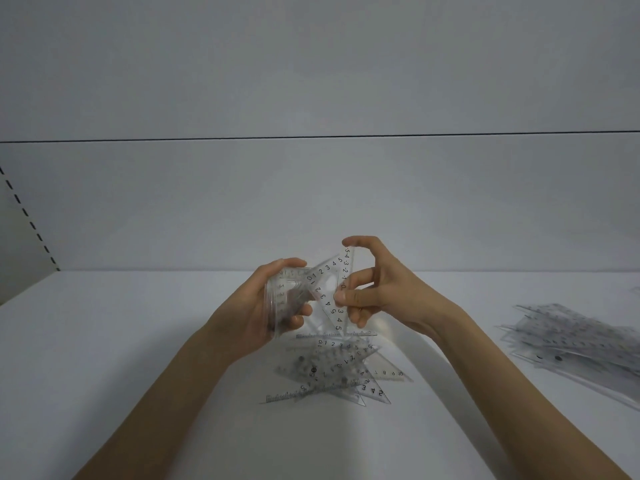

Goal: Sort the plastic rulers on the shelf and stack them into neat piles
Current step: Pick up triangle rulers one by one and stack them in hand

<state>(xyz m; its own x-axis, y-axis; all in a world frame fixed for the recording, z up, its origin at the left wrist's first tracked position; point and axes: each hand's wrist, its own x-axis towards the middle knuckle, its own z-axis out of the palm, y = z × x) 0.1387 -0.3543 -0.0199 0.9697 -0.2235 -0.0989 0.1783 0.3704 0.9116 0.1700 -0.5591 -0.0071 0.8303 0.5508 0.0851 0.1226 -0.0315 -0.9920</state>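
Head view, left hand (256,308) gripping a ruler stack (282,296), right hand (384,289) pinching a triangular ruler (329,279), loose pile (332,370) on shelf (138,341) below.

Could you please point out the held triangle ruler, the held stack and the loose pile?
triangle ruler (329,286): head view, clear middle.
stack (282,295): head view, numbered edge.
loose pile (332,368): head view, centre.
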